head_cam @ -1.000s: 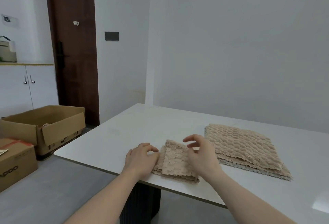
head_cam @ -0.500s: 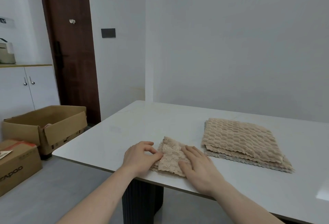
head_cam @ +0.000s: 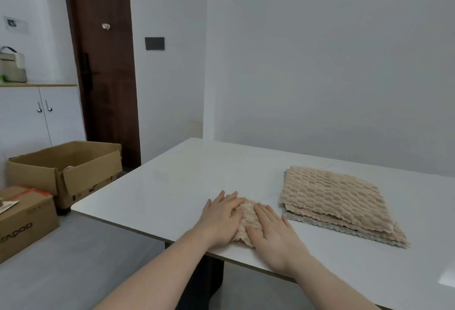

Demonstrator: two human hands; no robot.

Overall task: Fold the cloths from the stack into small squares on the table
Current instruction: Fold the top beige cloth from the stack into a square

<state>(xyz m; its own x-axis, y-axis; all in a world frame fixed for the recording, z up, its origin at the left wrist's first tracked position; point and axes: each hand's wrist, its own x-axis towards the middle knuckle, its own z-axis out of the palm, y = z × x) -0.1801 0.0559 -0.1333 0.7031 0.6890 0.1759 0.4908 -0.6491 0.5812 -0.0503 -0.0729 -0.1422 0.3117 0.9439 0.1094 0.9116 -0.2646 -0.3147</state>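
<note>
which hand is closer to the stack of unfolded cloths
Right. The right hand lies flat on the folded cloth, just left of the stack; the left hand presses the cloth's far side.

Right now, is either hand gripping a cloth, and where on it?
Neither grips. Left hand and right hand lie flat, palms down, on the folded beige cloth, pressing its top against the table.

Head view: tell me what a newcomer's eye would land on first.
First, the two hands, left and right, pressed flat side by side on a small folded beige cloth near the front edge of the white table. Next, the stack of unfolded beige cloths just to their right. Open cardboard boxes sit on the floor at left.
</note>
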